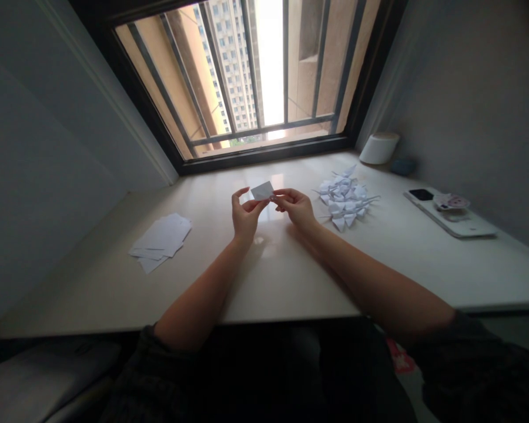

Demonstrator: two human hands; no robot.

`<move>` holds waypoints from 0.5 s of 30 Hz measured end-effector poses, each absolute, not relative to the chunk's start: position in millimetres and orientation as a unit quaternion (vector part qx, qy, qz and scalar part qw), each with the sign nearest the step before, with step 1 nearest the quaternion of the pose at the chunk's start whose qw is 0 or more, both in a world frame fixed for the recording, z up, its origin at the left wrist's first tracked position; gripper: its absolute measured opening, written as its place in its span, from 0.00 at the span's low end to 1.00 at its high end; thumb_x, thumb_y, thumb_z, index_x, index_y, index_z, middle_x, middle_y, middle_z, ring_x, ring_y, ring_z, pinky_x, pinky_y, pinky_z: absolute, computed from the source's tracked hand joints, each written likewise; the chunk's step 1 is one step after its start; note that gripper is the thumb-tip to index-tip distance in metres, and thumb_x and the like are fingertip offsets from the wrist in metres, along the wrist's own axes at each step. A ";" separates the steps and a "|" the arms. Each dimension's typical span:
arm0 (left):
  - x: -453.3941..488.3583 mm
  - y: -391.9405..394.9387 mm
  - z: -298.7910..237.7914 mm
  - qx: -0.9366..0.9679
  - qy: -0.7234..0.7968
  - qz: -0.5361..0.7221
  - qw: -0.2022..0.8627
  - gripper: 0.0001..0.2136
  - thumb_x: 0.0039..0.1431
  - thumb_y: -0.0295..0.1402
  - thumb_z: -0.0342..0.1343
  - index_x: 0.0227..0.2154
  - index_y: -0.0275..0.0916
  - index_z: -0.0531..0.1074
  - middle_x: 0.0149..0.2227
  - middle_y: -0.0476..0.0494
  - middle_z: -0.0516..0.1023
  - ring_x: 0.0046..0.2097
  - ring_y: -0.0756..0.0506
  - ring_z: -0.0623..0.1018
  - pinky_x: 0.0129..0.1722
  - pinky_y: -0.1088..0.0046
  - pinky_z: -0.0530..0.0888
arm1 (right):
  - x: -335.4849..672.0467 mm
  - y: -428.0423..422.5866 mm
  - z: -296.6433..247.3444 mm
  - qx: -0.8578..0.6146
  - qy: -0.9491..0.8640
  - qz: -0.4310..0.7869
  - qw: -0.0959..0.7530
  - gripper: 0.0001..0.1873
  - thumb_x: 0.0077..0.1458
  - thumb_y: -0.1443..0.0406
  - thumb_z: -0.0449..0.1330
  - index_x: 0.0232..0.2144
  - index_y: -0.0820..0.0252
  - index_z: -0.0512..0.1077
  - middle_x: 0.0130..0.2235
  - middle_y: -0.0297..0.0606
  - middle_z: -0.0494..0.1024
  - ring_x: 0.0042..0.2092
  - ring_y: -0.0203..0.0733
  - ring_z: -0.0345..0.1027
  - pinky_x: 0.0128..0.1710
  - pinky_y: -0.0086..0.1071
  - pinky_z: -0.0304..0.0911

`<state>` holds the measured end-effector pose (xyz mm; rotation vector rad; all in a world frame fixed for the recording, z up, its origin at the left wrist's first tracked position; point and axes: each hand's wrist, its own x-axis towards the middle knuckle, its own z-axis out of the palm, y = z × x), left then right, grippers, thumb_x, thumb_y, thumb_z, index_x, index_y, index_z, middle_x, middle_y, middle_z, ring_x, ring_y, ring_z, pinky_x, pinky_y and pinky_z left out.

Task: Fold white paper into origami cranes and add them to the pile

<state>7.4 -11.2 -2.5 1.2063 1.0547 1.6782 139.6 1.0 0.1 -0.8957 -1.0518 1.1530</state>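
A small folded piece of white paper (261, 190) is held up above the white sill, between both hands. My left hand (245, 215) pinches its lower left part, with the index finger raised apart at the left. With thumb and index finger, my right hand (296, 207) grips the paper's lower right corner. To the right lies a pile of folded white paper cranes (344, 198). Off to the left is a loose stack of flat white paper sheets (162, 239).
A pale phone (467, 222) with a ring-like grip lies at the right. Behind it stand a white cup-like container (379, 148) and a dark rounded object (403, 167) by the wall. A barred window (264, 154) rises at the back of the sill (273, 282).
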 end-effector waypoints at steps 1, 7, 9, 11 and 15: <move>7.1 -11.0 -2.7 0.475 0.420 0.665 0.395 0.30 0.40 0.36 0.69 0.46 0.41 0.62 0.27 0.50 0.78 0.33 0.46 0.80 0.38 0.71 0.72 | 139.3 0.7 0.2 -0.392 -0.460 0.500 0.620 0.22 0.30 0.51 0.71 0.28 0.57 0.76 0.22 0.31 0.76 0.23 0.34 0.66 0.26 0.31 0.60; 8.0 -10.6 -1.2 0.464 0.412 0.669 0.409 0.26 0.40 0.35 0.69 0.41 0.41 0.61 0.25 0.51 0.78 0.33 0.46 0.80 0.37 0.71 0.72 | 137.9 -1.6 2.2 -0.385 -0.458 0.501 0.625 0.21 0.30 0.53 0.71 0.28 0.57 0.75 0.22 0.31 0.77 0.23 0.33 0.65 0.28 0.31 0.62; 9.2 -10.6 -0.3 0.455 0.412 0.672 0.414 0.26 0.40 0.35 0.69 0.40 0.41 0.61 0.25 0.51 0.78 0.32 0.45 0.81 0.37 0.71 0.72 | 137.2 -2.1 3.1 -0.382 -0.455 0.502 0.629 0.21 0.30 0.53 0.72 0.28 0.57 0.75 0.22 0.31 0.77 0.23 0.33 0.65 0.28 0.32 0.63; 10.1 -10.1 0.5 0.443 0.417 0.674 0.418 0.25 0.41 0.35 0.68 0.39 0.41 0.60 0.25 0.50 0.78 0.32 0.45 0.81 0.37 0.70 0.72 | 136.4 -2.5 3.9 -0.384 -0.452 0.499 0.631 0.22 0.29 0.52 0.72 0.27 0.57 0.75 0.22 0.31 0.77 0.23 0.33 0.65 0.28 0.32 0.64; 10.4 -8.2 1.6 0.414 0.432 0.678 0.426 0.20 0.46 0.38 0.65 0.38 0.41 0.61 0.26 0.47 0.79 0.30 0.44 0.81 0.37 0.68 0.73 | 135.2 -2.5 4.7 -0.390 -0.449 0.500 0.630 0.23 0.28 0.51 0.72 0.26 0.57 0.75 0.22 0.31 0.76 0.23 0.33 0.65 0.29 0.33 0.65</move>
